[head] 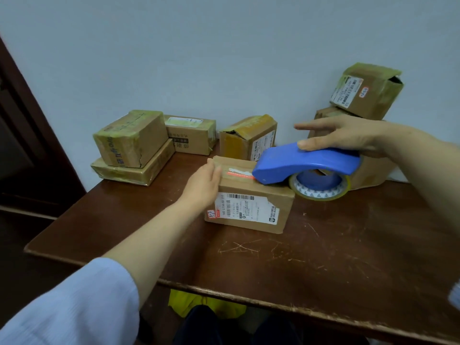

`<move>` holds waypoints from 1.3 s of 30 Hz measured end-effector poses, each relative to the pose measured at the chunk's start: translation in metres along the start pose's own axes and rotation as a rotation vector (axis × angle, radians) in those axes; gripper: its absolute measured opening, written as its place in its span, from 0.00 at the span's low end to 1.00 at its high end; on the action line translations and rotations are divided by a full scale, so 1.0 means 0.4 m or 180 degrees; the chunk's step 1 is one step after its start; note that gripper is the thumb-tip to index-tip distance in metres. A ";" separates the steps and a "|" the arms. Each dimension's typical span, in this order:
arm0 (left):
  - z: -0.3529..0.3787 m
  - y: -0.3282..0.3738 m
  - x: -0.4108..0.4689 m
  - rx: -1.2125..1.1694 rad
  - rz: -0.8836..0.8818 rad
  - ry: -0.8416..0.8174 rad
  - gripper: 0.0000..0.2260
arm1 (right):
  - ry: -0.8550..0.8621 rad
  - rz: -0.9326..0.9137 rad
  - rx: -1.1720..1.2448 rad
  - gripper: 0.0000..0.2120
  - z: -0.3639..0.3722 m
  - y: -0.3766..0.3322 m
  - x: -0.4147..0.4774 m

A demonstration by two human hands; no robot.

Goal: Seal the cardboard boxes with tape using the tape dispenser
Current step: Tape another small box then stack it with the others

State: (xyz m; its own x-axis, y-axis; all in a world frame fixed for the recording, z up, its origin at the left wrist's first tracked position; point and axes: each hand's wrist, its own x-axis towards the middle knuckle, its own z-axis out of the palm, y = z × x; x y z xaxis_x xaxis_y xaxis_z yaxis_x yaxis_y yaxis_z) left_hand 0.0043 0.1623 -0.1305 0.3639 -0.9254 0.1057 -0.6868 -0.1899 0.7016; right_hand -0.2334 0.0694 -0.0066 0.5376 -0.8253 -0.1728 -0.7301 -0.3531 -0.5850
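A small cardboard box (251,210) with a white shipping label lies in the middle of the brown table (323,257). My left hand (202,183) rests flat against its left end, fingers straight. My right hand (346,136) grips the handle of a blue tape dispenser (298,163), thumb on top and forefinger pointing left. The dispenser's nose touches the box's top seam beside an old strip of torn tape. Its tape roll (319,188) hangs past the box's right edge.
Two stacked taped boxes (132,148) and another box (191,135) stand at the back left. A box with a torn flap (249,138) sits behind the work box. More boxes (366,90) are piled at the back right against the wall. A dark door is at left.
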 end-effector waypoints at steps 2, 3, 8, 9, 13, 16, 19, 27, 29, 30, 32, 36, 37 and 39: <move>-0.030 -0.024 0.024 0.0038 0.0027 -0.0082 0.23 | -0.0104 -0.0197 -0.0018 0.29 0.027 -0.025 -0.012; -0.046 -0.038 0.039 0.0211 0.0054 -0.0034 0.23 | -0.0147 -0.0265 -0.0053 0.27 0.042 -0.039 -0.015; -0.050 -0.039 0.075 0.1394 0.0554 0.0471 0.19 | -0.0577 -0.0414 -0.0664 0.37 0.083 -0.100 -0.018; -0.037 -0.020 0.074 0.1351 0.0650 0.0398 0.20 | -0.0681 -0.0400 -0.0772 0.41 0.082 -0.104 -0.019; 0.000 0.032 0.101 0.1432 0.0744 -0.0153 0.22 | -0.0760 -0.0389 -0.1090 0.45 0.082 -0.088 -0.016; -0.004 0.030 0.133 0.1869 0.0833 -0.0572 0.22 | -0.0571 -0.0448 -0.1084 0.42 0.084 -0.061 -0.019; -0.003 0.021 0.148 0.2026 0.0851 -0.0811 0.22 | -0.0448 -0.0477 -0.0924 0.41 0.088 -0.034 -0.024; -0.001 0.014 0.149 0.1975 0.1167 -0.0425 0.21 | -0.0457 -0.0366 -0.0751 0.43 0.056 0.065 -0.084; 0.002 0.016 0.147 0.1913 0.1151 -0.0404 0.22 | -0.0511 -0.0281 -0.0696 0.43 0.047 0.099 -0.112; 0.002 0.018 0.148 0.1938 0.1129 -0.0414 0.23 | -0.0478 -0.0292 -0.0630 0.42 0.051 0.112 -0.121; -0.001 0.031 0.147 0.2134 0.1080 -0.0423 0.24 | -0.0378 -0.0379 -0.0591 0.43 0.066 0.124 -0.121; 0.018 0.111 0.123 0.2061 0.1290 -0.0613 0.24 | -0.0267 -0.0432 -0.0519 0.39 0.079 0.110 -0.110; 0.036 0.130 0.109 0.1872 0.1390 -0.0758 0.23 | -0.0259 -0.0423 -0.0520 0.39 0.078 0.109 -0.111; 0.073 0.144 0.085 0.1468 0.1555 -0.0964 0.23 | -0.0231 -0.0402 -0.0547 0.39 0.080 0.113 -0.115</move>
State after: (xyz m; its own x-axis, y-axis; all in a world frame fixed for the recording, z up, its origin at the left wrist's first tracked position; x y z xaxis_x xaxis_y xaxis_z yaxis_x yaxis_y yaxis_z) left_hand -0.0411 0.1103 -0.1071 -0.1952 -0.9771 0.0845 -0.9452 0.2104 0.2495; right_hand -0.2778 0.1056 -0.0506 0.6536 -0.7382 -0.1670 -0.7130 -0.5266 -0.4630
